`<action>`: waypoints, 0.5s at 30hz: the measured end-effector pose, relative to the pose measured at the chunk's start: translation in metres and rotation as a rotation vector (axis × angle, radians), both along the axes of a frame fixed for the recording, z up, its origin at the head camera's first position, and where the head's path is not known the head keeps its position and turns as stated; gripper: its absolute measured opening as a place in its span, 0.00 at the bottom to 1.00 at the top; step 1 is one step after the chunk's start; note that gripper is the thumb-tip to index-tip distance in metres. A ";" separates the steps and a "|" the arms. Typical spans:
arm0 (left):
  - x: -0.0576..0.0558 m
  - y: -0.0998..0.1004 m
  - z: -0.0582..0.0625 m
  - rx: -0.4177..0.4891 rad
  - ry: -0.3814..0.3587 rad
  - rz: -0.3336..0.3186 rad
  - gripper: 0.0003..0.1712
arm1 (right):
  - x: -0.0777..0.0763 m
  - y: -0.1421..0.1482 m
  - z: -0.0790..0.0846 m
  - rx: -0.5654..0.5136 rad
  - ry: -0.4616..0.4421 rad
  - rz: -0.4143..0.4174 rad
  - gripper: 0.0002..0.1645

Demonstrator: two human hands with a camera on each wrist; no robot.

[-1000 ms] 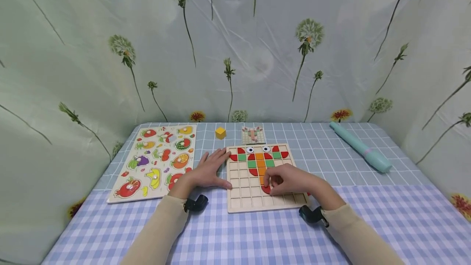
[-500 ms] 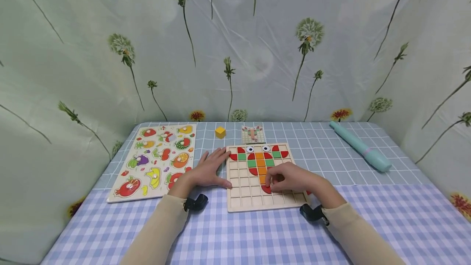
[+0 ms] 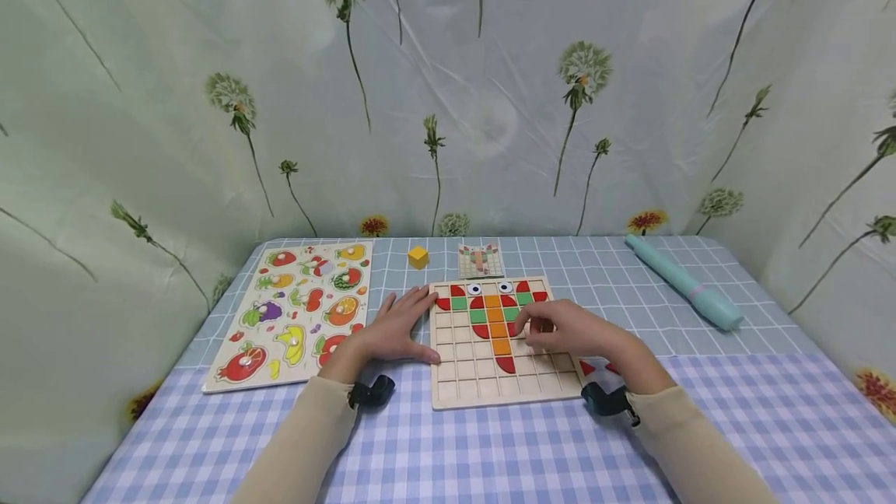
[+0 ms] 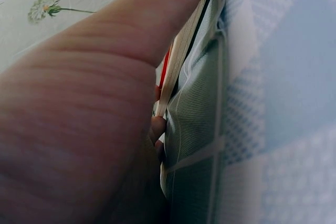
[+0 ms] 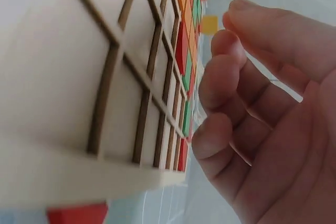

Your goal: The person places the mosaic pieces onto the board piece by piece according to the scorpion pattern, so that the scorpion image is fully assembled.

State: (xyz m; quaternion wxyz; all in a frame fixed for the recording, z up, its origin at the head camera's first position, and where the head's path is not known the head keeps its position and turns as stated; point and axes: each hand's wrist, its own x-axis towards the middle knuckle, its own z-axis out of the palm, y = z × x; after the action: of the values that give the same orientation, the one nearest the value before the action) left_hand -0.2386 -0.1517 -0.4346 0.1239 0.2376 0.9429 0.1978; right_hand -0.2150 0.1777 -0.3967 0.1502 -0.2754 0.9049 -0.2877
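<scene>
A wooden grid board [image 3: 458, 391] bears a figure of coloured pieces: two round eyes [image 3: 474, 288], a column of orange squares [image 3: 496, 315], green squares [image 3: 458, 303] and red rounded pieces. One red rounded piece [image 3: 505, 365] sits at the column's lower end. My left hand [image 3: 399, 329] rests along the board's left edge, fingers spread and thumb at the side. Over the board's right half hovers my right hand [image 3: 567, 325], its fingers loosely bent. In the right wrist view that hand [image 5: 283, 93] has nothing between thumb and fingers.
A fruit peg puzzle [image 3: 308, 309] lies on the left. Behind the board are a yellow cube [image 3: 418, 257] and a small picture card [image 3: 490, 263]. Red triangles [image 3: 586, 367] lie by the board's right edge, partly under my right wrist. A teal tube-shaped object [image 3: 686, 284] lies far right.
My right hand has let go of the red rounded piece at the column's lower end and moved up and right. Red triangles beside the board show more. My left hand has stayed in place.
</scene>
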 end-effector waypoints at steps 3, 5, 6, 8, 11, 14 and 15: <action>0.000 0.001 0.000 0.006 0.001 -0.005 0.66 | 0.000 0.007 0.000 0.002 -0.009 -0.029 0.11; -0.001 0.000 0.000 0.008 0.004 -0.005 0.66 | 0.001 0.014 -0.001 0.010 -0.011 -0.055 0.15; -0.001 0.000 0.000 0.008 0.005 -0.005 0.66 | 0.001 0.017 -0.002 0.016 -0.017 -0.070 0.17; -0.001 0.000 0.001 0.008 0.009 -0.002 0.66 | 0.002 0.025 -0.002 0.029 -0.020 -0.102 0.19; -0.001 -0.001 0.000 0.010 0.008 -0.001 0.66 | 0.001 0.037 -0.002 0.051 -0.031 -0.132 0.18; 0.000 -0.001 -0.001 0.015 0.005 -0.002 0.66 | 0.000 0.048 -0.001 0.059 -0.048 -0.124 0.13; 0.000 -0.001 -0.001 0.016 0.006 -0.003 0.66 | 0.000 0.051 -0.001 0.061 -0.052 -0.108 0.12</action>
State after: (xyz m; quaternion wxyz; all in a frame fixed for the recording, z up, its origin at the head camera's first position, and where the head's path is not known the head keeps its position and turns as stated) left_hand -0.2385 -0.1524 -0.4355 0.1196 0.2406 0.9412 0.2047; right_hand -0.2148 0.2291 -0.3979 0.1661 -0.2138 0.9226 -0.2750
